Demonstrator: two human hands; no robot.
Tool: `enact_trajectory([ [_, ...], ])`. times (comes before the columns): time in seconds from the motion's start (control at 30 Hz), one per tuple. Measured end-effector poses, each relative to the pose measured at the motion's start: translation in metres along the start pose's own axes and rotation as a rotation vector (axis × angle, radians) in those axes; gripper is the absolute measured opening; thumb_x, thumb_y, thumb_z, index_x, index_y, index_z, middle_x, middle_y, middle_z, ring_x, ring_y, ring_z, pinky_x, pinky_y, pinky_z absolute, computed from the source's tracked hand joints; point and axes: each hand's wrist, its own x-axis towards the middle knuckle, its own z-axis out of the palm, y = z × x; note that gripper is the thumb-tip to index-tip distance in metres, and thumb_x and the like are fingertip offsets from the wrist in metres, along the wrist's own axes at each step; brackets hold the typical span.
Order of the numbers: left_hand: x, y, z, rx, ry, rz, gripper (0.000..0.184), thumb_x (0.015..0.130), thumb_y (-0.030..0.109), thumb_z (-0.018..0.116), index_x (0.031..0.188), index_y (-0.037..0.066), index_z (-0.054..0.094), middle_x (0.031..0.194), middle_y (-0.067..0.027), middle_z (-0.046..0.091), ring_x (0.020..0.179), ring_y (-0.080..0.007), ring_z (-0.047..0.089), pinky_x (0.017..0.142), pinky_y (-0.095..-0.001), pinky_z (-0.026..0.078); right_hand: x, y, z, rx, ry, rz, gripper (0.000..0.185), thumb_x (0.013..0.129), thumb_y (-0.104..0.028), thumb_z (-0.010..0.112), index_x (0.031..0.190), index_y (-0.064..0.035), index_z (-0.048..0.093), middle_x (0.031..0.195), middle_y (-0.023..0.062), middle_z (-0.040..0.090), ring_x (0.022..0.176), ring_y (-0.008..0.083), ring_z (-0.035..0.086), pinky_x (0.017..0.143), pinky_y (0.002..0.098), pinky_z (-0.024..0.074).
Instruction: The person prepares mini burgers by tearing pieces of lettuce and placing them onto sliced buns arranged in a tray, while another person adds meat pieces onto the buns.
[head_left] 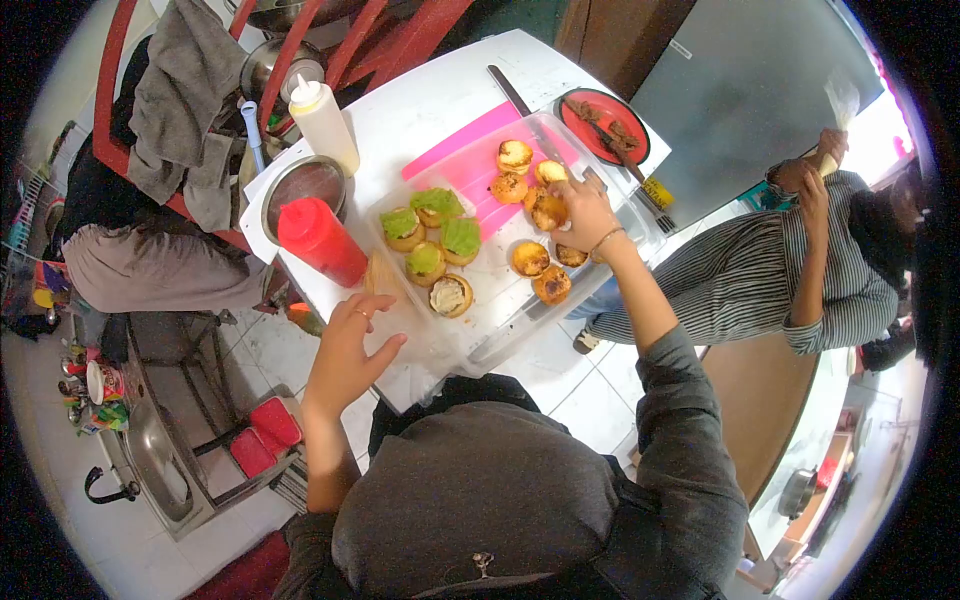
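Note:
My right hand (590, 215) reaches into a clear plastic tray (492, 352), its thumb and fingers closed around a toasted bun half (547, 211). Several other browned bun halves (531, 259) lie near it, cut sides mostly up. My left hand (350, 345) hovers by the tray's left edge, fingers spread, holding nothing. On that side several bun bottoms topped with green lettuce (461, 238) stand grouped together. Closest to me is a bun half with a pale creamy spread (450, 296) and no lettuce on it.
A red squeeze bottle (322, 242), a metal bowl (303, 190) and a white squeeze bottle (324, 125) line the table's left. At the back are a pink board (455, 140), a knife (510, 90) and a red plate (640, 130) with meat. Another person (760, 260) stands at right.

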Motion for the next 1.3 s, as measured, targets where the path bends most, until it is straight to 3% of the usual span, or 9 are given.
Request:
enact_trajectory([
  [0.2, -0.003, 0.008, -0.002, 0.006, -0.028, -0.021, 0.037, 0.071, 0.013, 0.064, 0.105, 0.004, 0.052, 0.095, -0.0104, 0.052, 0.084, -0.0237, 0.049, 0.068, -0.0296, 0.043, 0.011, 0.027, -0.01, 0.355, -0.048, -0.047, 0.06, 0.055, -0.016, 0.07, 0.11, -0.0076, 0.047, 0.094, 0.0136, 0.056, 0.091, 0.029, 0.053, 0.084, 0.037, 0.0401],
  [0.3, -0.006, 0.004, -0.001, -0.006, -0.01, -0.02, 0.037, 0.071, 0.013, 0.064, 0.105, 0.004, 0.052, 0.095, -0.0103, 0.052, 0.084, -0.0237, 0.049, 0.068, -0.0296, 0.043, 0.0, 0.065, -0.03, 0.282, -0.266, 0.151, 0.068, 0.055, -0.019, 0.074, 0.115, -0.008, 0.045, 0.099, 0.0129, 0.056, 0.091, 0.0282, 0.053, 0.083, 0.0347, 0.0405],
  [0.4, -0.009, 0.004, -0.003, 0.02, -0.017, -0.042, 0.037, 0.071, 0.013, 0.064, 0.105, 0.004, 0.052, 0.095, -0.0104, 0.053, 0.084, -0.0236, 0.049, 0.068, -0.0296, 0.042, -0.022, 0.068, -0.037, -0.044, -0.544, 0.356, 0.076, 0.051, -0.029, 0.078, 0.117, -0.0117, 0.045, 0.104, 0.0096, 0.056, 0.096, 0.0273, 0.051, 0.082, 0.0377, 0.0401],
  [0.53, -0.01, 0.002, -0.003, 0.005, -0.01, -0.016, 0.037, 0.071, 0.012, 0.064, 0.105, 0.004, 0.052, 0.095, -0.0106, 0.053, 0.084, -0.0237, 0.049, 0.067, -0.0295, 0.042, -0.036, 0.021, -0.039, -0.452, -0.561, 0.395, 0.086, 0.045, -0.045, 0.077, 0.119, -0.016, 0.044, 0.105, 0.0047, 0.056, 0.104, 0.0255, 0.045, 0.082, 0.0464, 0.0358],
  [0.93, -0.014, 0.003, -0.008, -0.009, -0.006, -0.019, 0.037, 0.07, 0.011, 0.064, 0.104, 0.004, 0.052, 0.095, -0.0112, 0.053, 0.083, -0.0236, 0.049, 0.067, -0.0292, 0.042, -0.034, 0.021, -0.023, -0.428, -0.565, 0.415, 0.069, 0.054, -0.042, 0.071, 0.112, -0.0149, 0.046, 0.099, 0.0061, 0.057, 0.101, 0.0246, 0.047, 0.079, 0.0455, 0.0339],
  [1.03, -0.017, 0.002, -0.011, 0.004, -0.014, -0.032, 0.037, 0.071, 0.012, 0.064, 0.105, 0.003, 0.052, 0.095, -0.0113, 0.053, 0.083, -0.0235, 0.049, 0.067, -0.0292, 0.042, -0.029, 0.019, -0.046, -0.436, -0.487, 0.453, 0.064, 0.055, -0.041, 0.07, 0.108, -0.0151, 0.047, 0.096, 0.0059, 0.058, 0.099, 0.0253, 0.049, 0.079, 0.0452, 0.0346],
  [1.07, -0.018, 0.001, -0.012, 0.013, -0.019, -0.04, 0.037, 0.071, 0.012, 0.064, 0.105, 0.003, 0.052, 0.095, -0.0114, 0.053, 0.083, -0.0235, 0.049, 0.067, -0.0292, 0.042, -0.03, 0.015, -0.06, -0.402, -0.355, 0.464, 0.06, 0.055, -0.038, 0.07, 0.105, -0.0154, 0.048, 0.094, 0.0059, 0.058, 0.095, 0.0263, 0.05, 0.077, 0.0446, 0.0355],
  [1.2, -0.021, -0.005, -0.01, -0.008, 0.005, -0.025, 0.038, 0.069, 0.013, 0.065, 0.104, 0.005, 0.052, 0.094, -0.008, 0.052, 0.07, -0.0194, 0.044, 0.068, -0.029, 0.04, -0.026, -0.026, -0.1, -0.178, -0.162, 0.26, 0.055, 0.053, -0.033, 0.071, 0.1, -0.0154, 0.048, 0.09, 0.0066, 0.059, 0.09, 0.028, 0.051, 0.071, 0.0439, 0.0349],
  [1.3, -0.019, -0.003, -0.007, -0.009, -0.019, -0.025, 0.038, 0.07, 0.014, 0.065, 0.104, 0.005, 0.052, 0.097, -0.0084, 0.052, 0.074, -0.0204, 0.046, 0.069, -0.0291, 0.04, -0.026, -0.074, -0.074, -0.133, -0.263, 0.07, 0.055, 0.052, -0.033, 0.07, 0.099, -0.0144, 0.049, 0.088, 0.0072, 0.058, 0.09, 0.0278, 0.051, 0.071, 0.0435, 0.0347],
])
